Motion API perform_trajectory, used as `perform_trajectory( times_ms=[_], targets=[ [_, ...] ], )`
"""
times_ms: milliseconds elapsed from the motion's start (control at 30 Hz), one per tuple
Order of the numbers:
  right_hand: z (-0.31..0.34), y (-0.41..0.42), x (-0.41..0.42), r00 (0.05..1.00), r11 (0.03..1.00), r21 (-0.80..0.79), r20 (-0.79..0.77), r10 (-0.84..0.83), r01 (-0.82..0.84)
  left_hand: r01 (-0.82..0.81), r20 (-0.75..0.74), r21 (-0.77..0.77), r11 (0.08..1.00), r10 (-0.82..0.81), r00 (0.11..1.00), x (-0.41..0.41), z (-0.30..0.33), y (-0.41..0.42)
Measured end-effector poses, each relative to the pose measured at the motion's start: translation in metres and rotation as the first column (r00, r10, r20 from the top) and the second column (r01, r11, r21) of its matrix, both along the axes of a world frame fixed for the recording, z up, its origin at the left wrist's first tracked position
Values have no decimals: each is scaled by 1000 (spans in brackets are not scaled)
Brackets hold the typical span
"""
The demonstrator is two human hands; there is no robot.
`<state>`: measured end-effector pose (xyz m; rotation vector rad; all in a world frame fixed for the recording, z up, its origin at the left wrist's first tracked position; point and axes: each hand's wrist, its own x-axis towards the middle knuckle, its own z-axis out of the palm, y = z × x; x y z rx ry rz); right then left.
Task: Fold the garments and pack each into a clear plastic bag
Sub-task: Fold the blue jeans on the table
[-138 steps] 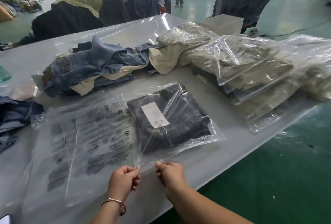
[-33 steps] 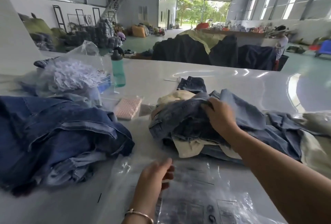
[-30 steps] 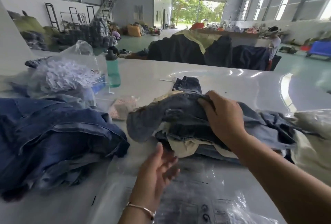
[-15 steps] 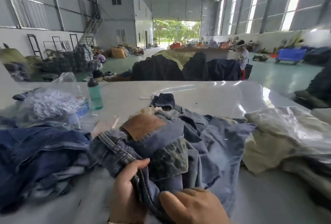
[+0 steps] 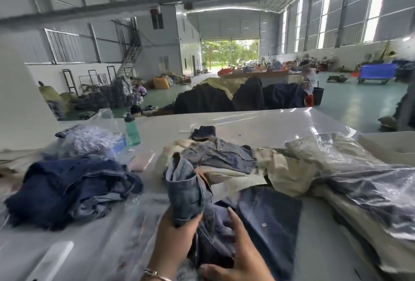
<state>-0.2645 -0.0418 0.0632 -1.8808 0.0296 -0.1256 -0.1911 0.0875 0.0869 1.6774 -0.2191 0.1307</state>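
Denim garment (image 5: 188, 193), no legible label

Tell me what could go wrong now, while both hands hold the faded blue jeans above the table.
1. The faded blue denim jeans are bunched in the left hand and right hand; folded so, they may crease.
2. The jeans lie over a dark navy garment; pulling may drag it along.
3. The teal plastic water bottle stands near the loose clothes and could tip.
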Motion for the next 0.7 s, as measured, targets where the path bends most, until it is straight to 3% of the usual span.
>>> perform_trajectory(
  times_ms=[33, 100, 200, 267, 300, 333, 400, 433, 500, 567, 633, 700],
  targets=[
    [5, -8, -5, 997, 989, 147, 78, -10, -2, 97, 26, 33, 995, -98, 995, -6, -1, -4],
    [15, -11, -5, 989, 935, 339, 136, 57, -101, 282, 50, -42, 959, -280, 959, -18, -4, -10],
    [33, -6, -8, 980, 846, 520, 200, 15, -119, 653, 90, -204, 729, -650, 754, -29, -1, -10],
    [40, -3, -13, 974, 828, 559, 207, -87, -45, 708, 87, -469, 528, -770, 632, -39, 10, -2],
    [42, -3, -16, 970, 825, 565, 201, -134, -3, 648, 55, -581, 493, -770, 635, -40, 12, 2],
    [43, -3, -18, 967, 820, 571, 186, -171, 35, 561, 1, -635, 531, -726, 688, -41, 15, 6],
    [41, -8, -20, 959, 768, 630, 129, -251, 116, 334, -137, -561, 757, -483, 865, -33, 12, 16],
    [39, -12, -22, 958, 716, 684, 92, -272, 138, 189, -169, -485, 854, -303, 938, -25, 10, 23],
    [40, -21, -26, 973, 611, 784, 46, -228, 106, 4, -69, -212, 977, -19, 997, -10, 9, 43],
    [45, -32, -27, 982, 547, 832, 17, -188, 90, 106, 40, -11, 994, -105, 994, 0, 4, 60],
    [55, -37, -21, 978, 584, 805, 28, -207, 101, 389, 37, -68, 919, -387, 921, -3, 6, 66],
    [65, -34, -15, 974, 671, 728, 19, -227, 142, 550, -9, -202, 810, -563, 826, -10, 8, 65]
  ],
)
